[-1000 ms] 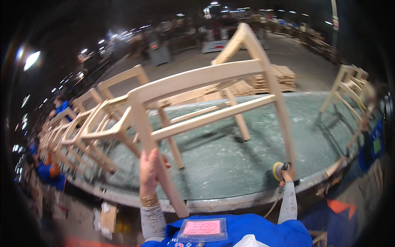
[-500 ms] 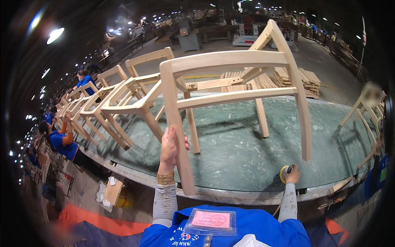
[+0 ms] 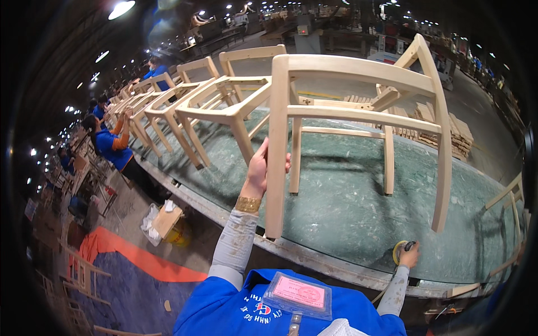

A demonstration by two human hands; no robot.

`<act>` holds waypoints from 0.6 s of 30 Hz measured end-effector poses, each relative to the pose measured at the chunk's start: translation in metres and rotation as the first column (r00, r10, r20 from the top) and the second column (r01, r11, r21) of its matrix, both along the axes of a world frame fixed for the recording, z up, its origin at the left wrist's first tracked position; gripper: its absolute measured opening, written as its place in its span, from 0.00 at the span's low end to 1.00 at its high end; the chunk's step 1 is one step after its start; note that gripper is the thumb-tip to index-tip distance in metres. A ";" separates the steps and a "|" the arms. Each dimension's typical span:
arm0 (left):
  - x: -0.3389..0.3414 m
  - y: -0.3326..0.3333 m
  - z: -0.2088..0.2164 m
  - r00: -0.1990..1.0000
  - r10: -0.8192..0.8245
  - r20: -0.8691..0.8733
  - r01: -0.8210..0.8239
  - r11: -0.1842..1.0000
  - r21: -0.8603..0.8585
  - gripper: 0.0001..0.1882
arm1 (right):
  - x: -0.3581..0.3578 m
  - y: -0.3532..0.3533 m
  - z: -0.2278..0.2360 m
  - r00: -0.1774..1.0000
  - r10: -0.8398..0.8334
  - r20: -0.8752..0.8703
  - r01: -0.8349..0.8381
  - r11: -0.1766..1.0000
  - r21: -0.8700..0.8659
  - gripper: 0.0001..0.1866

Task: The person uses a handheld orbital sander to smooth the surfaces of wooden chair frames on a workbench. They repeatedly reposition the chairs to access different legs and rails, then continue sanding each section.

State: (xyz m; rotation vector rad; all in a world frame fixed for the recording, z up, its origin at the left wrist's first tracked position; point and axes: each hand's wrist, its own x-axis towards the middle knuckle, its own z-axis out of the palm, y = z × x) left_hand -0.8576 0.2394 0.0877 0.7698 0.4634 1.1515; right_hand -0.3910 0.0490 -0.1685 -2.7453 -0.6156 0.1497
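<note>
A pale, unpainted wooden chair frame (image 3: pixel 358 67) stands tilted on the green tabletop (image 3: pixel 347 224), its curved back rail toward me. My left hand (image 3: pixel 260 172) is closed around the chair's left back leg, partway up; part of the fingers is hidden behind the wood. Lower and to the right, my right hand (image 3: pixel 411 256) grips a hand sander (image 3: pixel 398 252) with a yellow disc and a dark body. The sander is low at the table's near side, apart from the chair's right back leg (image 3: pixel 443 185).
Several similar chair frames (image 3: pixel 210 109) line the table to the left, where people in blue work. Another frame (image 3: pixel 513 196) stands at the far right. Stacked wooden pieces (image 3: pixel 448 131) lie beyond the table. A box with white cloths (image 3: pixel 150 224) sits below its near edge.
My view has swung left, so the chair and both hands appear farther right. The chair's angle has shifted, and a rail between its far legs now shows. Both grips stay the same.
</note>
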 end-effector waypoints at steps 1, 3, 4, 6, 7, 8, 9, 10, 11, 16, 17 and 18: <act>0.000 0.002 0.001 1.000 -0.005 0.016 0.005 1.000 0.000 0.24 | 0.002 -0.001 -0.001 1.000 0.011 0.014 -0.011 1.000 0.008 0.40; 0.001 0.007 0.002 0.999 -0.018 0.045 0.018 1.000 0.001 0.23 | 0.002 -0.002 0.003 0.999 0.028 0.039 -0.029 0.999 0.024 0.42; 0.000 0.008 0.001 0.998 -0.024 0.056 0.022 0.999 0.024 0.23 | -0.002 -0.004 0.006 0.999 0.038 0.007 -0.038 0.999 0.000 0.42; -0.001 0.007 -0.001 0.994 -0.053 0.094 0.050 0.998 0.034 0.23 | -0.022 -0.004 0.015 0.997 0.050 -0.053 -0.052 0.998 -0.044 0.42; -0.003 0.007 -0.002 0.991 -0.069 0.114 0.065 0.997 0.040 0.24 | -0.035 -0.007 0.019 0.988 0.136 -0.071 -0.134 0.990 0.036 0.42; -0.004 0.004 -0.004 0.995 -0.008 0.100 0.005 1.000 0.027 0.20 | -0.049 -0.010 0.023 0.971 0.224 -0.082 -0.214 0.970 0.115 0.42; -0.003 -0.002 -0.007 0.999 0.014 -0.036 -0.009 0.992 0.124 0.20 | -0.062 -0.017 0.030 0.953 0.293 -0.079 -0.274 0.943 0.190 0.41; -0.001 -0.011 -0.008 0.984 0.046 -0.173 -0.006 0.974 0.226 0.23 | -0.076 -0.020 0.040 0.935 0.345 -0.081 -0.311 0.907 0.284 0.41; -0.001 -0.020 -0.010 0.950 0.092 -0.300 0.011 0.945 0.326 0.27 | -0.088 -0.019 0.052 0.915 0.397 -0.075 -0.344 0.862 0.373 0.40; -0.011 -0.051 -0.049 0.976 -0.060 -0.207 0.120 0.949 0.290 0.40 | -0.175 0.015 0.195 0.781 0.542 0.310 -0.584 0.460 0.669 0.37; -0.013 -0.053 -0.058 0.977 -0.051 -0.205 0.116 0.941 0.319 0.40 | -0.205 0.025 0.235 0.763 0.570 0.305 -0.586 0.411 0.698 0.37; -0.013 -0.054 -0.062 0.978 -0.050 -0.201 0.119 0.930 0.348 0.40 | -0.235 0.034 0.270 0.730 0.569 0.380 -0.628 0.338 0.701 0.37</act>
